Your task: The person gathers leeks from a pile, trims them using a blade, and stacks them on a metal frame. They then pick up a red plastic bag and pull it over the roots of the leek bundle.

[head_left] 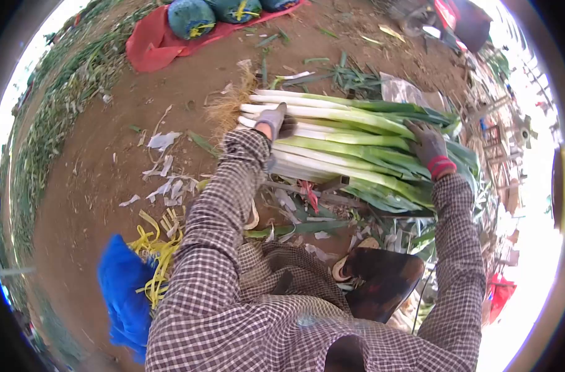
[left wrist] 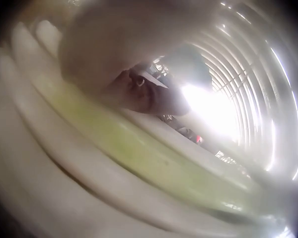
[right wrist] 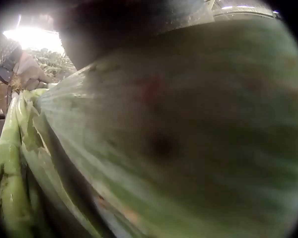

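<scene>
A wide layer of leeks [head_left: 338, 139] lies side by side, white shafts and bushy roots to the left, green leaves to the right. My gloved left hand [head_left: 276, 121] grips a leek among the white shafts near the roots; in the left wrist view it is blurred above the shafts [left wrist: 114, 144]. On the green leaves [head_left: 388, 162] lies my gloved right hand [head_left: 429, 144], its fingers spread over them. A broad leaf [right wrist: 188, 129] fills most of the right wrist view and hides much of that hand.
Several wrapped green bundles [head_left: 191, 18] sit on a red sheet [head_left: 149, 46] at the back. Yellow strips [head_left: 161, 260] and a blue bag [head_left: 124, 291] lie at the lower left. Paper scraps [head_left: 164, 141] and leaf bits litter the soil. A dark seat-like object [head_left: 382, 276] is beside my legs.
</scene>
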Available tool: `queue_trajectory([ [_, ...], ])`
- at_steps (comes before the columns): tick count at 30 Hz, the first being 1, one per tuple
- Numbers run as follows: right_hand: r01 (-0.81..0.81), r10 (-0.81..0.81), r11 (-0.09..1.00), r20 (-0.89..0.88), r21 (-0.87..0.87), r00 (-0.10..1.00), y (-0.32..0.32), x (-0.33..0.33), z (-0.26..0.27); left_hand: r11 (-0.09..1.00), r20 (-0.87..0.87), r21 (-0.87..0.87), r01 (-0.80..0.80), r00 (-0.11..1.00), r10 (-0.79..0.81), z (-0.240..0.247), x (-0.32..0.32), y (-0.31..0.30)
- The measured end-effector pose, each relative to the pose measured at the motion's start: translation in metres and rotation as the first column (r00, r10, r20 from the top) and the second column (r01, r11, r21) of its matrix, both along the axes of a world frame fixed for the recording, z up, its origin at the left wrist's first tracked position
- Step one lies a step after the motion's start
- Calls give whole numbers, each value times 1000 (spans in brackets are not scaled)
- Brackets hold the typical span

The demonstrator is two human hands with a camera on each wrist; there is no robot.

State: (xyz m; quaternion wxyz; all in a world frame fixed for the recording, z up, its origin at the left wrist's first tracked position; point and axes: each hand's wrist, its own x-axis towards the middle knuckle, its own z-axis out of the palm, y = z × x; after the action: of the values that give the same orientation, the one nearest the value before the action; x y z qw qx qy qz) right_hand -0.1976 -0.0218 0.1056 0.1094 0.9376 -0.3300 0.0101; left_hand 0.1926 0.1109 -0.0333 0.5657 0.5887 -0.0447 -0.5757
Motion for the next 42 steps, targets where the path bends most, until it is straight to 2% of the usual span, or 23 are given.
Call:
queue_trajectory([
  [1, -1, 1, 1000, -25, 12, 1000, 0, -1, 1, 969, 300, 124, 216, 922, -244, 11, 3, 3],
  [2, -43, 42, 999, -25, -8, 999, -3, -4, 1, 935, 631, 217, 282, 690, -354, 37, -1, 10],
  [3, -17, 17, 1000, -41, 11, 999, -3, -4, 2, 899, 851, 313, 306, 331, -408, 56, -8, 15],
  [5, 29, -26, 998, -68, 50, 997, -2, -1, 4, 959, 1000, 20, 283, -20, -15, 54, -25, 16],
  [6, 9, -5, 997, -58, 72, 998, -6, -2, 4, 872, 926, -124, 473, -261, 273, 42, -23, 9],
  [9, -47, 57, 993, -94, 107, 994, -13, -7, 5, 837, 964, -176, 518, -82, 254, -11, -52, 11],
  [12, 46, -6, 991, -308, 123, 951, 1, 12, 37, 886, 938, -194, 422, -185, 293, -14, -68, 21],
  [15, -14, 23, 998, -160, 55, 987, 30, 35, 39, 915, 934, -170, 367, -237, 269, -12, -76, 20],
  [22, 120, -98, 969, -107, 217, 989, 44, 64, -21, 936, 949, -50, 347, -275, 153, -15, -73, 10],
  [25, 144, -136, 963, -48, 228, 989, 48, 72, -21, 913, 936, 141, 382, -352, 3, -26, -56, -4],
  [26, 167, -153, 960, -76, 225, 985, 42, 73, -31, 920, 872, 204, 336, -489, -15, -53, -47, -18],
  [27, 175, -196, 945, 48, 277, 979, 39, 69, -44, 916, 800, 239, 323, -600, 3, -83, -40, -35],
  [28, 178, -191, 959, 42, 221, 981, 47, 66, -35, 879, 607, 114, 463, -733, 308, -94, -42, -53],
  [29, 156, -178, 971, 112, 183, 978, 47, 64, -39, 752, 982, -41, 658, -112, 151, -53, -80, -62],
  [30, 234, -254, 938, 48, 256, 966, 50, 71, -29, 746, 894, 325, 581, -446, -42, -48, -105, -70],
  [31, 169, -229, 961, 291, 217, 929, 39, 74, -55, 742, 355, 660, 119, -919, -169, -64, -122, -87],
  [32, 120, -132, 974, 53, 192, 990, 15, 82, -70, 848, 609, 432, 307, -793, -23, -98, -108, -103],
  [33, 99, -9, 955, 305, -281, 952, 17, 77, -95, 894, 793, 156, 421, -592, 140, -120, -103, -117],
  [34, 98, -98, 995, 85, 6, 992, 5, 83, -91, 878, 918, 107, 467, -385, 93, -72, -133, -92],
  [35, 141, -105, 943, -132, 301, 986, -7, 85, -79, 870, 986, 64, 488, -165, 20, -16, -155, -60],
  [38, 421, -425, 903, 35, 86, 904, 39, 28, -16, 864, 976, 30, 502, -200, 82, -26, -147, -66],
  [41, 420, -420, 907, 66, 18, 905, 30, -4, -42, 888, 971, -13, 460, -207, 121, -20, -155, -60],
  [42, 330, -325, 944, 146, -12, 934, 37, -15, -34, 899, 986, 42, 437, -166, 35, -16, -155, -61],
])
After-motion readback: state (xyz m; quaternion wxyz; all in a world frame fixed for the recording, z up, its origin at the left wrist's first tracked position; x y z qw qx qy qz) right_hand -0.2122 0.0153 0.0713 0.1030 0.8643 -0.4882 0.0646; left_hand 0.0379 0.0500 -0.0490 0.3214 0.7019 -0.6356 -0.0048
